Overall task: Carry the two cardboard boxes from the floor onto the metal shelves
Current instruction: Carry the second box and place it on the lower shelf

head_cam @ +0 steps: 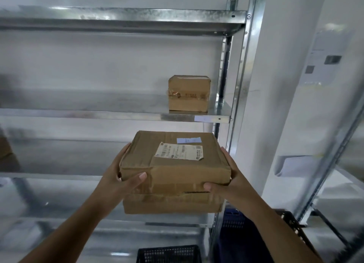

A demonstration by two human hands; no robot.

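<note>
up front, a flat cardboard box (175,170) is held in the air before the metal shelves (118,115), lying level with its broad face up and its long axis running left to right, parallel to the shelf edges. a white shipping label (179,151) sits on that top face, tilted slightly, with a small pale blue sticker (189,140) just behind it. the left hand (120,176) clamps the box's left side, thumb pressed on the near face and fingers (125,148) curled round the far left edge; the right hand (226,176) clamps the right side likewise, thumb on the near face. both hands are closed on the box, which hangs just below the middle shelf board and touches no shelf.

above and behind the held box, a smaller cardboard box (188,93) stands upright on the middle shelf, near its right end, a band of printed tape across its front. the rest of that shelf shows bare metal, blurred at the left.

right of the held box rises the shelving's galvanised upright (244,65). below the box, a black mesh basket (169,254) sits at the bottom edge of the view and a blue crate (234,221) lies beside the upright; their contents cannot be seen. the front lip of the middle shelf runs just above the box's far edge.
</note>
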